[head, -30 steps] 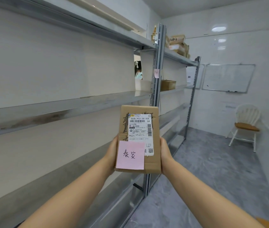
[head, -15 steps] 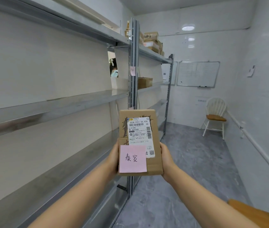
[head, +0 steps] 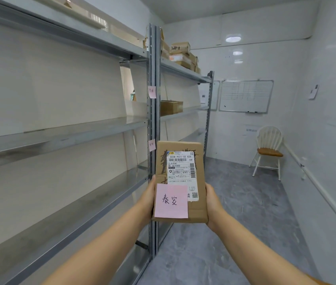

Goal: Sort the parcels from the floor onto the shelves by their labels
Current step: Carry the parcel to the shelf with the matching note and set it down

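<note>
I hold a flat brown cardboard parcel (head: 199,211) upright in front of me, label side facing me. A white shipping label and a pink sticky note (head: 171,201) with handwriting are stuck on it. My left hand (head: 147,197) grips its left edge and my right hand (head: 212,204) grips its right edge. Grey metal shelves (head: 64,133) run along the wall on my left. Small pink notes (head: 152,92) are stuck on the upright post between the two shelf units.
Several cardboard boxes (head: 181,55) are stacked on the far unit's top shelf and one brown box (head: 171,107) sits on its middle shelf. A whiteboard (head: 246,96) hangs on the back wall. A white chair (head: 268,150) stands in the right corner on the grey floor.
My view has swung to the right and moved along the aisle, so the shelves shifted left and the chair and right wall came into view. The parcel stays held in both hands.
</note>
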### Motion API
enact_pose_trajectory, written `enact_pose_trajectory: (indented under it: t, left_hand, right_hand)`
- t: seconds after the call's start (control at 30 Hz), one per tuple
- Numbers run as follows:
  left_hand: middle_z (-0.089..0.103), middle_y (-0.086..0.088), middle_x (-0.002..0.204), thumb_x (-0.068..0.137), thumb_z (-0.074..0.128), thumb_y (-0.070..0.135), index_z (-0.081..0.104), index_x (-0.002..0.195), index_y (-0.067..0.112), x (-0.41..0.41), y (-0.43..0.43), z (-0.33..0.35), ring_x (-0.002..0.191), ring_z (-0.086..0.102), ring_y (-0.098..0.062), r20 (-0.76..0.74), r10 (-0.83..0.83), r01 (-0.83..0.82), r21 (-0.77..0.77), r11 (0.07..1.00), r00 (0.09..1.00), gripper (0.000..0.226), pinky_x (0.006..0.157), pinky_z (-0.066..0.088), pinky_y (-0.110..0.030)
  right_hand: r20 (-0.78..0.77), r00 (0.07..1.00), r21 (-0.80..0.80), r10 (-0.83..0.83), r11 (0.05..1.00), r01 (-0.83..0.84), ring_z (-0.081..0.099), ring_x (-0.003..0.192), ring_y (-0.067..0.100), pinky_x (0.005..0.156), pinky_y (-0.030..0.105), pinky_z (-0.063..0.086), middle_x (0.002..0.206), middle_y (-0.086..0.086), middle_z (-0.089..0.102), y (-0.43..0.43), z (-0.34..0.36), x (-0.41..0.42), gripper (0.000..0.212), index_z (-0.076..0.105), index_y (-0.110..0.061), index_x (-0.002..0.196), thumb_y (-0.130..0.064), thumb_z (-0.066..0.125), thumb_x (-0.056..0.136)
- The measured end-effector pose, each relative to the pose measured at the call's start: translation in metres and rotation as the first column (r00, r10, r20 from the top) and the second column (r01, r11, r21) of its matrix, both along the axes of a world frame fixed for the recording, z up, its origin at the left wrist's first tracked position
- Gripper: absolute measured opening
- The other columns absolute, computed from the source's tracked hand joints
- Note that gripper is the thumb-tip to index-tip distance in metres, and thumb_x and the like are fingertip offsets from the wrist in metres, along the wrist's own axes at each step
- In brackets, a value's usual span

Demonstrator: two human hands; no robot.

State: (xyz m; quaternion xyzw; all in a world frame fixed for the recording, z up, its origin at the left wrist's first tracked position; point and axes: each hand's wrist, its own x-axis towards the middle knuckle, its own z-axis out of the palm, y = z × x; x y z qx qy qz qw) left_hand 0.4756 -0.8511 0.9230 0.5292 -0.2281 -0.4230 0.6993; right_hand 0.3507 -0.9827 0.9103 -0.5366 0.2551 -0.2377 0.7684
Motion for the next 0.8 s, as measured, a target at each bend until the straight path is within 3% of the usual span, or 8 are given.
enact_pose_trajectory:
  t: [0.27, 0.47, 0.57, 0.7, 0.8]
  left_hand:
    - [0.077, -0.012, 0.092, 0.091, 0.038, 0.058, 0.078, 0.084, 0.022, 0.004, -0.059, -0.016, 0.079, 0.074, -0.031, -0.071, 0.025, -0.028, -0.039, 0.999, 0.997, 0.053, 0.058, 0.058, -0.033]
    - [0.077, -0.010, 0.092, 0.091, 0.039, 0.055, 0.069, 0.101, 0.018, 0.024, -0.081, -0.019, 0.077, 0.074, -0.029, -0.054, 0.010, -0.012, -0.029, 0.999, 0.998, 0.049, 0.057, 0.058, -0.032]
    - [0.077, -0.010, 0.090, 0.092, 0.038, 0.055, 0.069, 0.101, 0.017, 0.042, -0.096, -0.017, 0.075, 0.074, -0.028, -0.055, 0.003, -0.005, -0.044, 0.999, 0.998, 0.049, 0.054, 0.057, -0.031]
    - [0.078, -0.009, 0.087, 0.093, 0.038, 0.052, 0.068, 0.100, 0.017, 0.074, -0.120, -0.015, 0.072, 0.074, -0.028, -0.045, 0.016, -0.017, -0.039, 0.999, 0.999, 0.047, 0.055, 0.058, -0.032]
    - [0.078, -0.009, 0.081, 0.093, 0.037, 0.051, 0.069, 0.095, 0.016, 0.105, -0.140, -0.011, 0.067, 0.074, -0.027, -0.049, 0.018, -0.021, -0.048, 0.999, 0.999, 0.047, 0.051, 0.058, -0.030]
  right_hand:
    - [-0.072, 0.997, -0.037, -0.004, 0.999, 0.001, 0.069, 0.076, 0.023, 0.069, 0.033, 0.052, 0.085, 0.004, 0.076, -0.059, -0.006, 0.006, 0.040, 0.072, -0.023, 0.089, -0.045, 0.039, 0.092]
    - [-0.108, 0.994, -0.064, -0.015, 0.998, 0.008, 0.070, 0.070, 0.019, 0.066, 0.030, 0.054, 0.079, 0.000, 0.076, -0.088, -0.021, 0.028, 0.043, 0.070, -0.025, 0.088, -0.050, 0.035, 0.092]
    - [-0.109, 0.994, -0.059, -0.012, 0.998, 0.006, 0.070, 0.081, 0.024, 0.078, 0.037, 0.055, 0.089, 0.004, 0.077, -0.101, -0.020, 0.048, 0.046, 0.072, -0.022, 0.094, -0.049, 0.036, 0.092]
    - [-0.094, 0.995, -0.042, -0.029, 0.999, 0.025, 0.070, 0.071, 0.022, 0.066, 0.031, 0.055, 0.082, 0.002, 0.077, -0.124, -0.017, 0.082, 0.046, 0.072, -0.025, 0.085, -0.048, 0.034, 0.093]
    - [-0.077, 0.997, -0.049, -0.028, 0.999, 0.024, 0.070, 0.076, 0.024, 0.068, 0.033, 0.055, 0.087, 0.004, 0.076, -0.143, -0.012, 0.112, 0.046, 0.072, -0.023, 0.092, -0.048, 0.034, 0.094]
